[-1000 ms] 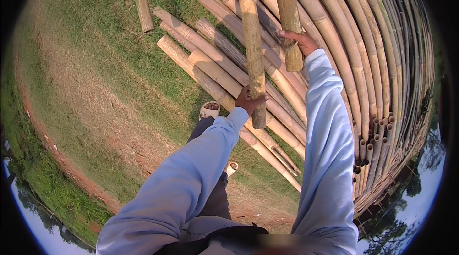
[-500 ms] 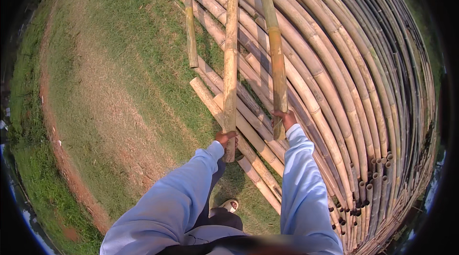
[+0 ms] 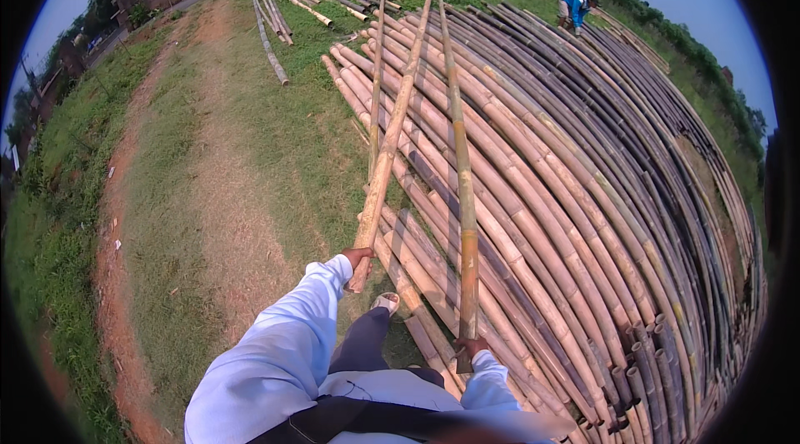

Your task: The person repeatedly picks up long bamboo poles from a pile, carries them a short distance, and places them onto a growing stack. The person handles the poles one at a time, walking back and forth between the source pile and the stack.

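Observation:
My left hand (image 3: 358, 255) is closed round the near end of a pale tan bamboo pole (image 3: 392, 144), which slants away to the upper right. Lower and closer to my body, my right hand (image 3: 474, 347) grips the near end of a greenish-brown bamboo pole (image 3: 464, 186). Both held poles reach far ahead, and their far ends come close together. A thinner bamboo pole (image 3: 378, 69) lies to the left of them, crossing the stack. Beneath is a broad layer of long bamboo poles (image 3: 533, 161), laid side by side at a slant.
Grass (image 3: 283, 152) and a reddish dirt track (image 3: 121, 277) run along the left. A few loose bamboo poles (image 3: 271, 44) lie on the grass ahead. Far right, a person in blue (image 3: 575, 7) bends over the poles. My sandalled foot (image 3: 386, 302) is beside the stack.
The view has tilted up, bringing the far ends and another person into sight. The left pole's near end has swung left; my right hand is now lower and nearer my body, still gripping its pole.

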Tool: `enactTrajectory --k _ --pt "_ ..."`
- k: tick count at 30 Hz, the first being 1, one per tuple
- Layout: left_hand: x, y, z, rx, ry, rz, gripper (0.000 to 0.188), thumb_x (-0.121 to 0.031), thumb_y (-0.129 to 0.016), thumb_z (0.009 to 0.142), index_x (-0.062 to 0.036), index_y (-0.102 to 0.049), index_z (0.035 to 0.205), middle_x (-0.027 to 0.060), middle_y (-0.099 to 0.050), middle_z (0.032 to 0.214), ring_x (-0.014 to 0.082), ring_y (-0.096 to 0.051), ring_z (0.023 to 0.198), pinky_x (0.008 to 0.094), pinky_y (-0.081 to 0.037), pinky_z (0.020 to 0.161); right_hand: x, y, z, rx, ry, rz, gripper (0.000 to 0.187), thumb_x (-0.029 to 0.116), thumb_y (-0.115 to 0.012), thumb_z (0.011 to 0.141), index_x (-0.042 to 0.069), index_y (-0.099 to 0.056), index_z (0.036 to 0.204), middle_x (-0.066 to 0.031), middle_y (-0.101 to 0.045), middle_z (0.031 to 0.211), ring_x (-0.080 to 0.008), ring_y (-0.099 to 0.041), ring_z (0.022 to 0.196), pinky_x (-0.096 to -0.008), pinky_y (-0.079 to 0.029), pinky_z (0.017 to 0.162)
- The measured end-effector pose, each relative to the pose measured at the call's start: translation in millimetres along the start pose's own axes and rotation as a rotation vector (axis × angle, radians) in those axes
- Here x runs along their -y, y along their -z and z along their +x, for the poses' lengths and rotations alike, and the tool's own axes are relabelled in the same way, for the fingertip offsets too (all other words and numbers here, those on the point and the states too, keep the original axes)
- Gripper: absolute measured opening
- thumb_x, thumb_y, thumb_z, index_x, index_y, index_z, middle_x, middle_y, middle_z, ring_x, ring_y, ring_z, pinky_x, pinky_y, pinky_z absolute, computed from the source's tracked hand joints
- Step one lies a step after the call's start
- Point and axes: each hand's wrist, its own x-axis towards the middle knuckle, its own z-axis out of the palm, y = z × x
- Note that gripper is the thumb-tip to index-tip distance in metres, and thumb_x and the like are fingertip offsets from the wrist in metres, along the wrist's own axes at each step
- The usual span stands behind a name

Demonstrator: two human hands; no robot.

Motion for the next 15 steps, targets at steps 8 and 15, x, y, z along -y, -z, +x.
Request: enactTrajectory --k 8,15 --pt "157 59 -187 -0.441 -0.093 0.626 0.025 -0.01 -0.067 0.058 0.0077 -0.056 0.073 0.0146 -0.056 0.058 0.0221 -0.055 0.047 0.0352 -0.046 0.042 -106 69 -96 0.108 0.054 0.255 0.031 0.015 -0.065 0.06 -0.009 -0.058 0.078 -0.0175 -0.06 0.069 -0.0257 -0.059 0.056 -0.0342 -0.047 0.051" --pt "333 136 -321 -0.316 -0.014 0.431 0.03 -0.015 -0.07 0.056 0.0073 -0.059 0.072 0.0139 -0.059 0.061 0.0212 -0.058 0.051 0.0322 -0.047 0.047 -196 20 -144 0.085 0.086 0.231 0.026 0.01 -0.068 0.055 -0.007 -0.058 0.072 -0.0143 -0.057 0.061 -0.0251 -0.056 0.05 -0.0349 -0.046 0.047"
